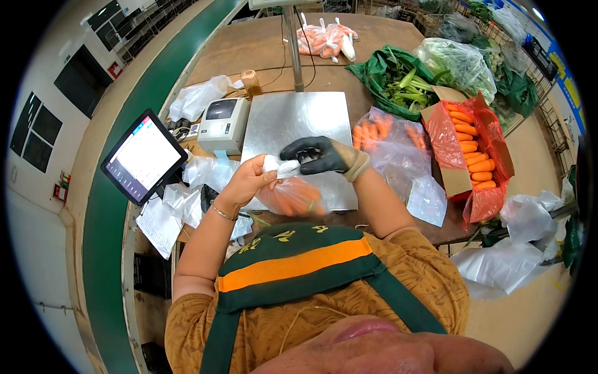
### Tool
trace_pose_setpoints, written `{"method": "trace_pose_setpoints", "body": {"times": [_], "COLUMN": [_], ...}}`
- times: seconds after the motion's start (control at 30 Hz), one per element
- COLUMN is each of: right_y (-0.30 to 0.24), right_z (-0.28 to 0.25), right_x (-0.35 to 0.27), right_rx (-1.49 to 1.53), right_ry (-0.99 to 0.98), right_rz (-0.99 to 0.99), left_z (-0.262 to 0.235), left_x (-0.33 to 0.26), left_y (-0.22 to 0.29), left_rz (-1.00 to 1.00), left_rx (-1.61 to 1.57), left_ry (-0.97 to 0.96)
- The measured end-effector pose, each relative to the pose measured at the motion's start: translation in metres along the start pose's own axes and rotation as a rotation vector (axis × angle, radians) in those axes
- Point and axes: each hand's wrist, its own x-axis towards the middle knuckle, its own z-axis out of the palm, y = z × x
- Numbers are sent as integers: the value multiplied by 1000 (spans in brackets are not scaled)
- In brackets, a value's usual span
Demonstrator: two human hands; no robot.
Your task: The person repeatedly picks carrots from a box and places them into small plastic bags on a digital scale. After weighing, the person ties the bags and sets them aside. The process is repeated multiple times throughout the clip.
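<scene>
A clear plastic bag of carrots (293, 198) hangs close to my body, over the near edge of a flat metal weighing plate (293, 115). My bare left hand (250, 177) pinches the bag's gathered white neck. From the other side my right hand (319, 156), in a black glove with a tan cuff, has its fingers curled at the same twisted neck. Parts of the fingertips are hidden by the bunched plastic. Right of the plate, more carrots (372, 131) lie in an opened clear bag.
A label printer (224, 124) and a tilted touchscreen (144, 157) stand at left. To the right are a red-lined carton of carrots (471, 146), a green sack of leafy corn (405, 87) and bagged greens (458, 65). Tied carrot bags (324, 38) lie beyond the metal pole (293, 50).
</scene>
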Motion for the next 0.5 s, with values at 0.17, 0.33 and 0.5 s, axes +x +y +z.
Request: {"method": "trace_pose_setpoints", "body": {"times": [0.17, 0.33, 0.5], "right_y": [28, 50, 54], "right_z": [27, 25, 36], "right_x": [-3, -3, -3], "right_rx": [-229, -442, -462], "right_ry": [121, 259, 442], "right_rz": [-84, -143, 29], "left_z": [9, 14, -6], "left_x": [11, 15, 48], "left_y": [10, -11, -66], "left_rz": [-94, -138, 153], "left_rx": [102, 206, 632], "left_ry": [-108, 79, 589]}}
